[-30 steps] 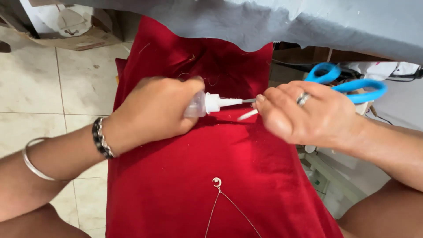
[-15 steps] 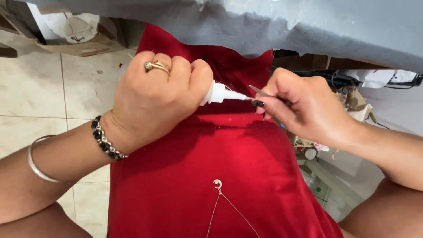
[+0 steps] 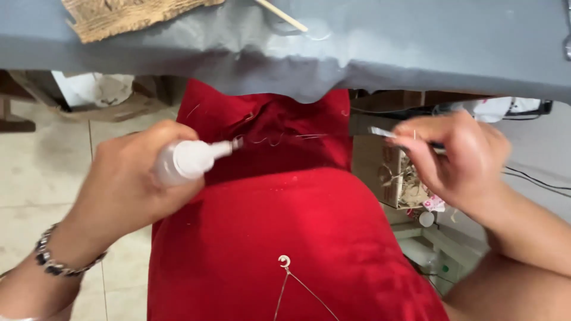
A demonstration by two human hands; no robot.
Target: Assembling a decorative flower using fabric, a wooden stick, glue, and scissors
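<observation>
— Fabric first: what is the biggest thing in view?

— Bright red cloth (image 3: 297, 238) spreads over the person's lap, its upper part tucked under the edge of the grey table (image 3: 416, 53). Loose pale threads lie on the cloth near that edge, and a small gold ring with a thin chain (image 3: 284, 261) rests lower down on it.

— And the hands?

— The left hand (image 3: 128, 184) is wrapped tight around a small white plastic squeeze bottle (image 3: 184, 159), its narrow nozzle pointing right, just above the red cloth. A dark beaded bracelet (image 3: 56, 264) sits on that wrist. The right hand (image 3: 461, 160) is off to the right, well apart from the bottle, with its grip pinched shut on a thin dark stick with a pale flat tip (image 3: 380, 132) that points left.

— Anything on the table?

— A torn piece of brown cardboard (image 3: 125, 15) at the far left and a thin wooden stick (image 3: 282, 15) near the middle. Beige floor tiles (image 3: 41, 172) show at left.
</observation>
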